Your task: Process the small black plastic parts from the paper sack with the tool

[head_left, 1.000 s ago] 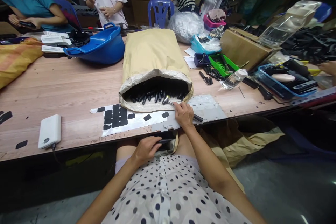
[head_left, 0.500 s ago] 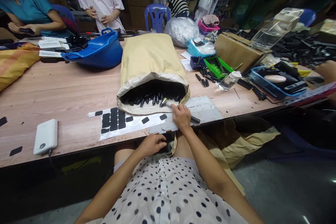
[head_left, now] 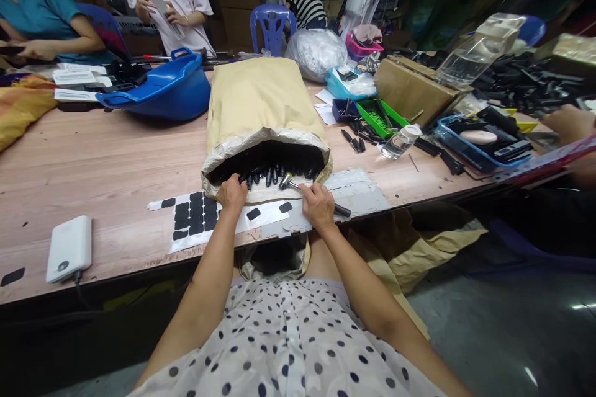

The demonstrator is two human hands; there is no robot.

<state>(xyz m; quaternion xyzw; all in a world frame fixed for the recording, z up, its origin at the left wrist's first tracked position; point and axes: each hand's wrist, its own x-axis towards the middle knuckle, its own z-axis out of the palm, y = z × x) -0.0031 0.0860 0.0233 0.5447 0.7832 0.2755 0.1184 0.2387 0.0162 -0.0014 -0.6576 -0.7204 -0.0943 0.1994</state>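
My right hand (head_left: 318, 205) is closed around a small hammer (head_left: 343, 211). Its metal head points left, in front of a paper sack's opening. The tan sack (head_left: 261, 96) lies on the table with its mouth towards me, and several slim black pieces (head_left: 274, 174) show inside. At the left of that mouth is my left hand (head_left: 233, 193), its fingers curled beside the black pieces; the fingertips are partly hidden, so what they grip is unclear. Below the sack's edge, a white backing sheet (head_left: 190, 241) carries black rounded stickers (head_left: 197, 214).
Left on the table are a white power bank (head_left: 69, 248) with a cable and a blue basin (head_left: 186, 96). On the right stand a green tray (head_left: 379, 116), a water bottle (head_left: 400, 141), a cardboard box (head_left: 410, 90) and a blue tray (head_left: 484, 164). Other people work around the table.
My left hand has risen from my lap at the table edge to the sack's mouth. My right hand keeps hold of the hammer. The view has shifted slightly.
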